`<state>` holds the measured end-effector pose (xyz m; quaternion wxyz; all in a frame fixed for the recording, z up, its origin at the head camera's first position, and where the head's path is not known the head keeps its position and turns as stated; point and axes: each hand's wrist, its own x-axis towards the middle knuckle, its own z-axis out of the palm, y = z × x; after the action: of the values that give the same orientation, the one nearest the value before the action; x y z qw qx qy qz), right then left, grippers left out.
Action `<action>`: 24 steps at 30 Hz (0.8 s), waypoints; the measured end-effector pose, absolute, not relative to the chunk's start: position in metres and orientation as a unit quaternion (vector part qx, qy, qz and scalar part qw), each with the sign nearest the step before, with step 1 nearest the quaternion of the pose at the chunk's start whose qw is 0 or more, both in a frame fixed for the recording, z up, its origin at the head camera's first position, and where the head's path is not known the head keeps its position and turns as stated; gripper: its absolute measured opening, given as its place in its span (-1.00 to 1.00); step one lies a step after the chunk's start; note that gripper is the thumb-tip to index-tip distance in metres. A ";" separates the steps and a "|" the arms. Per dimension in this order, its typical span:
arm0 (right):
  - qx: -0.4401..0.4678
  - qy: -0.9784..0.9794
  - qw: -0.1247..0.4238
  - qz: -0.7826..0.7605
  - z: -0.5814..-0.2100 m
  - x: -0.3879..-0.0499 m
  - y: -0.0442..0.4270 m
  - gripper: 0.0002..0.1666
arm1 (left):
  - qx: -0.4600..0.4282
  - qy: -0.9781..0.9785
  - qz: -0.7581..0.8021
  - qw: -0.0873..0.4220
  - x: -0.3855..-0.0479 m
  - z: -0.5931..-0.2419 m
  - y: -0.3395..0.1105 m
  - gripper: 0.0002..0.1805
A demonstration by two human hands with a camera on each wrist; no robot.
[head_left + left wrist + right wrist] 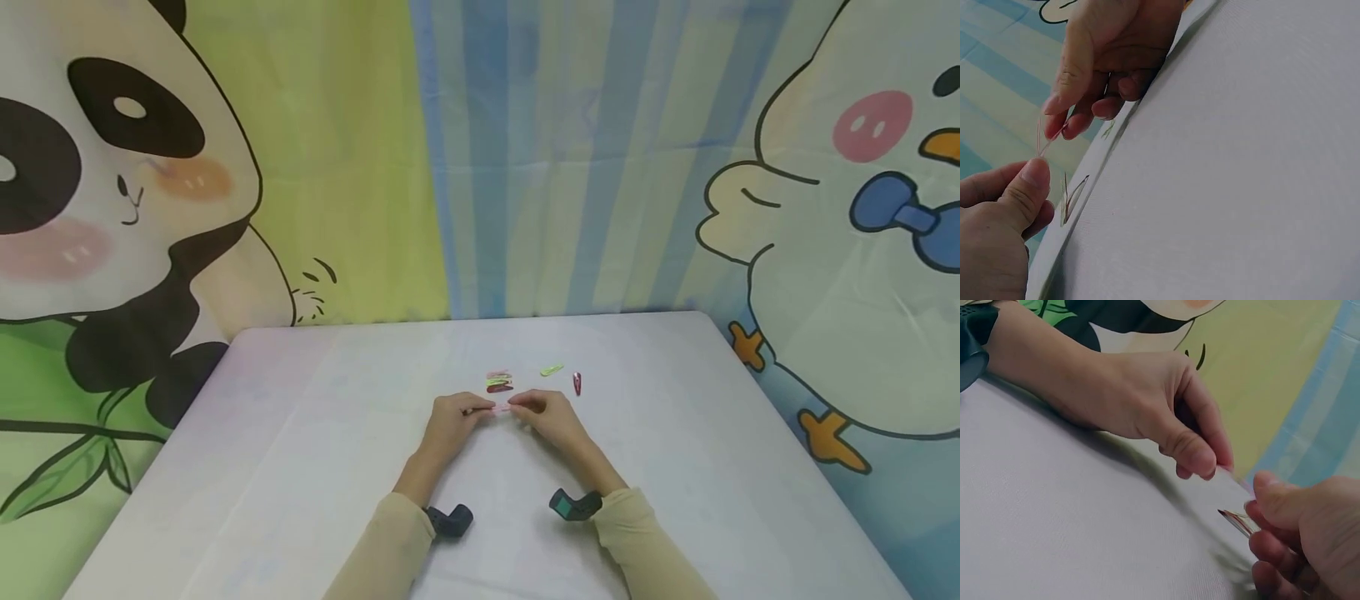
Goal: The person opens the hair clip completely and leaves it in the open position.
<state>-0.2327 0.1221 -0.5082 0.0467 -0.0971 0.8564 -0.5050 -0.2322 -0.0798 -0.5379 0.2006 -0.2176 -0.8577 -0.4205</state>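
Observation:
A thin pink snap hair clip (501, 408) is held between the two hands above the white table. Its two arms spread into a narrow V in the left wrist view. The left hand (448, 425) pinches one end between thumb and forefinger. At the other end the right hand (553, 418) pinches one arm of the clip with thumb and fingertips. Just beyond the hands lies a small group of hair clips (498, 387) in pink, yellow-green and dark red. Farther right are a yellow-green clip (552, 369) and a red clip (577, 383). Fingers mostly hide the pink clip in the right wrist view.
The white table (300, 467) reaches back to a curtain (525, 167) with blue and green areas. A printed panda (217, 250) is on the left and a printed white bird (840, 333) on the right. Each wrist wears a dark camera.

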 end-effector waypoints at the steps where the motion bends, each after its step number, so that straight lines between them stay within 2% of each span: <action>1: -0.102 0.856 0.043 -0.504 -0.509 -0.233 0.123 -0.82 | -0.212 -0.856 -0.427 0.200 -0.232 -0.538 -0.080 -0.85; 10: -0.122 0.866 -0.008 -0.485 -0.513 -0.233 0.122 -0.89 | -0.191 -0.836 -0.471 0.206 -0.233 -0.537 -0.079 -0.90; 17: -0.108 0.880 -0.036 -0.462 -0.513 -0.229 0.122 -0.90 | -0.179 -0.840 -0.478 0.187 -0.231 -0.535 -0.075 -0.91; 24: -0.152 0.889 -0.082 -0.424 -0.516 -0.231 0.119 -0.92 | -0.159 -0.852 -0.462 0.186 -0.229 -0.532 -0.075 -0.92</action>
<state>-0.2309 0.1186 -0.5160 -0.0819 -0.1522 0.8892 -0.4235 -0.2295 -0.0753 -0.5322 0.1864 -0.1592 -0.8524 -0.4619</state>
